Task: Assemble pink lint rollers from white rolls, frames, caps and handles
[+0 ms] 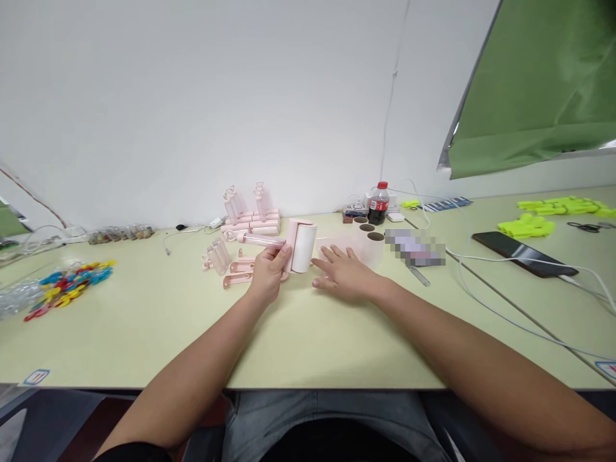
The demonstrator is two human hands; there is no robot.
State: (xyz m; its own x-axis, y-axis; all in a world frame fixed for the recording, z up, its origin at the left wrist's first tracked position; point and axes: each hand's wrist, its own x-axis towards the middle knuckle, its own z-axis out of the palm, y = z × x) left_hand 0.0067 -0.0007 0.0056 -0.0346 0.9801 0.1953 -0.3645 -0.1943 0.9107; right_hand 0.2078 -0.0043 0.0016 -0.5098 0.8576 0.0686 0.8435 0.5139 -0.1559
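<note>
A pink lint roller [302, 247], its roll upright, is clasped from the left by the left hand [269, 269]; the right hand [342, 274] is laid flat, fingers spread, on the table [308, 346] just beside it.

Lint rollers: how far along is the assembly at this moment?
Done, apparently: a stack of pink rollers lies by the wall. In hand: the left hand grips a lint roller with a white roll on it, while the right hand rests open on the table beside it. Left: loose pink handles and spare rolls lie close by.
</note>
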